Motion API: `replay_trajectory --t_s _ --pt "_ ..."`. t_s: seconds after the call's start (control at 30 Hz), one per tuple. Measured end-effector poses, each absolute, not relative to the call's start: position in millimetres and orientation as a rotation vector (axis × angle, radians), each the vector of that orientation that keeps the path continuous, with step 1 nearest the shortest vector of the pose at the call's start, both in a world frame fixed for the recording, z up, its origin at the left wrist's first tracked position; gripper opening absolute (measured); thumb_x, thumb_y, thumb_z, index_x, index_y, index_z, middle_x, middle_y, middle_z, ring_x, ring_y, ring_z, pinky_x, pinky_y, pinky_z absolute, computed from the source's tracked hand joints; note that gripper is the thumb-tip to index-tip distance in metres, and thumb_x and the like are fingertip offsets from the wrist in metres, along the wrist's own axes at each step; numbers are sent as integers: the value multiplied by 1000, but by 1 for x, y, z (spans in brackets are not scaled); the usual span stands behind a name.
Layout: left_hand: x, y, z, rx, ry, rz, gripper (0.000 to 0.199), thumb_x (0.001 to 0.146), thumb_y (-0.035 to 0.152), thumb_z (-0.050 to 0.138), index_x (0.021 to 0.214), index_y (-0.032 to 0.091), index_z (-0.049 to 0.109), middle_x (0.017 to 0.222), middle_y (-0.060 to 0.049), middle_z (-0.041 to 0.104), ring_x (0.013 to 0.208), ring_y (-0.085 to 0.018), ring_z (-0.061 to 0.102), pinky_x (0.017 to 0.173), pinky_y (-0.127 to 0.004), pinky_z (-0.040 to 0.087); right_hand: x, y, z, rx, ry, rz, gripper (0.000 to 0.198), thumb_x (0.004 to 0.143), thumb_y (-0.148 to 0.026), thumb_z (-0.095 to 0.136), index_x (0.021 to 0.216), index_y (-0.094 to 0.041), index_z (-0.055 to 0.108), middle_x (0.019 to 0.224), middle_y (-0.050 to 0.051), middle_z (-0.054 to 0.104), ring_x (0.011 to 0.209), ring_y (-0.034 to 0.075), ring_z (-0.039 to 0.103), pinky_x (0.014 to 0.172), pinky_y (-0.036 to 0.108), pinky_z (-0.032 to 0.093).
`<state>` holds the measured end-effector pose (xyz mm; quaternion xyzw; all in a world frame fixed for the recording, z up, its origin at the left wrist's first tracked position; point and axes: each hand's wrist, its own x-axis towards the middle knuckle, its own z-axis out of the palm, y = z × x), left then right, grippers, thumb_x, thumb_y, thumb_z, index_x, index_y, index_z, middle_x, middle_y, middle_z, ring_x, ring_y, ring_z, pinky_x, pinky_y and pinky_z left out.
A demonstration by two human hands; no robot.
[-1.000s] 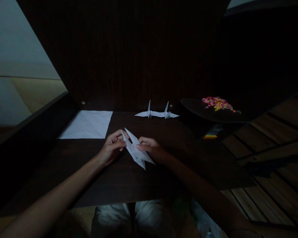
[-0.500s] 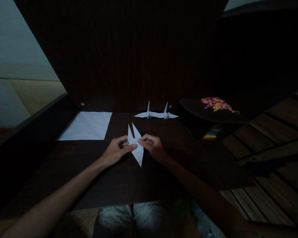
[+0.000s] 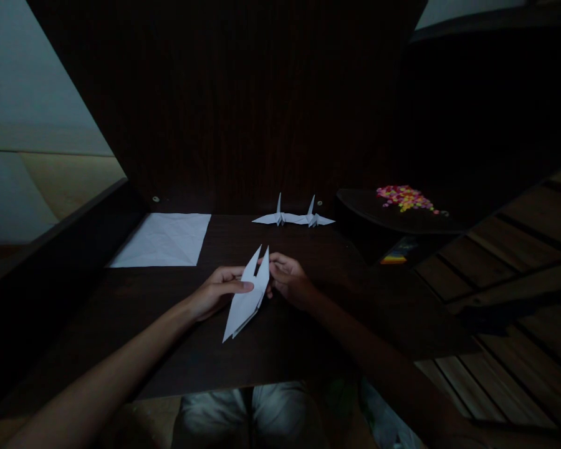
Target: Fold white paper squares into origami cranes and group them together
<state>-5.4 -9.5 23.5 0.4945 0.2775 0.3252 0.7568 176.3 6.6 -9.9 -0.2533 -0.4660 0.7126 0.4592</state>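
Note:
A partly folded white origami piece (image 3: pixel 249 298) is held above the dark tabletop, its two narrow points upward and its wider layered end tilted down to the left. My left hand (image 3: pixel 219 289) grips it from the left, thumb flat on its front and fingers behind. At its upper right edge my right hand (image 3: pixel 287 279) is closed, with thumb and fingertips pinched at the right point; the fingers behind the paper are partly hidden. Beyond my hands stand two folded white paper cranes, a left crane (image 3: pixel 273 218) and a right crane (image 3: pixel 315 219), their wings meeting.
A creased white paper sheet (image 3: pixel 166 240) lies on the left of the dark tabletop (image 3: pixel 177 349). Small multicoloured pieces (image 3: pixel 406 198) are heaped on a dark corner shelf (image 3: pixel 355 202) at right. A side panel (image 3: pixel 56 231) edges the left, and a tall dark panel (image 3: pixel 262 106) rises behind.
The origami piece has turned, so its lower end now points down to the left and its layers show. My right thumb has moved off its front to its right edge.

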Motion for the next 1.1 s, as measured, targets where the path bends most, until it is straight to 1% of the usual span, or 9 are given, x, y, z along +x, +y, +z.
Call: replay_trajectory --t_s 0.1,0.23,0.4,0.53,0.67,0.87,0.97,1.03,1.1 --pt "-6 -9 23 1071 591 698 28 70 21 70 96 10 72 86 -10 73 70 -18 65 66 -26 47 178 6 -9 -578 -1147 1778 38 66 -40 78 90 -18 58 69 -3 60 45 7 54 40 18 46" --pt "-6 -9 22 1065 584 687 28 69 21 71 95 10 73 83 -10 73 68 -18 64 63 -25 47 180 6 -9 -536 -1143 1822 38 69 -40 76 95 -18 59 69 -3 59 46 7 54 40 18 46" --pt "-7 -9 20 1082 556 684 28 69 21 71 95 10 73 82 -10 73 62 -14 62 60 -22 45 180 5 -8 -520 -1134 1825 36 66 -37 79 89 -17 60 67 -4 59 44 5 52 40 16 45" --pt "-7 -10 19 1085 548 665 30 69 22 72 96 10 72 83 -10 73 68 -17 64 60 -23 45 179 3 -9 -479 -1134 1863 37 64 -38 80 86 -18 59 66 -4 60 44 5 51 40 16 44" --pt "-7 -9 16 1098 582 664 29 67 25 73 92 10 71 78 -9 72 64 -17 63 57 -23 44 179 5 -10 -459 -1141 1860 33 66 -37 78 85 -17 59 66 -3 61 46 7 54 40 17 45" --pt "-7 -6 9 1192 805 768 22 65 28 75 78 12 67 63 -1 65 53 -13 56 50 -21 37 187 11 -6 -529 -1277 1645 30 61 -31 80 77 -16 60 68 -1 61 54 10 55 43 19 46" --pt "-6 -6 8 1236 840 807 20 66 29 74 77 13 66 63 1 63 54 -12 54 50 -20 35 191 11 -2 -542 -1395 1518 29 60 -29 80 79 -18 61 75 0 60 58 11 55 45 20 46" --pt "-5 -6 8 1265 849 817 20 67 29 73 77 13 66 65 1 62 55 -12 53 51 -21 35 192 10 0 -572 -1461 1433 26 63 -28 78 79 -18 60 80 1 59 64 12 56 50 22 47" --pt "-5 -5 8 1293 862 820 21 68 30 73 77 13 66 65 1 62 56 -12 53 51 -21 35 192 9 1 -599 -1516 1329 22 66 -26 76 78 -19 60 82 2 59 72 14 58 60 26 49"
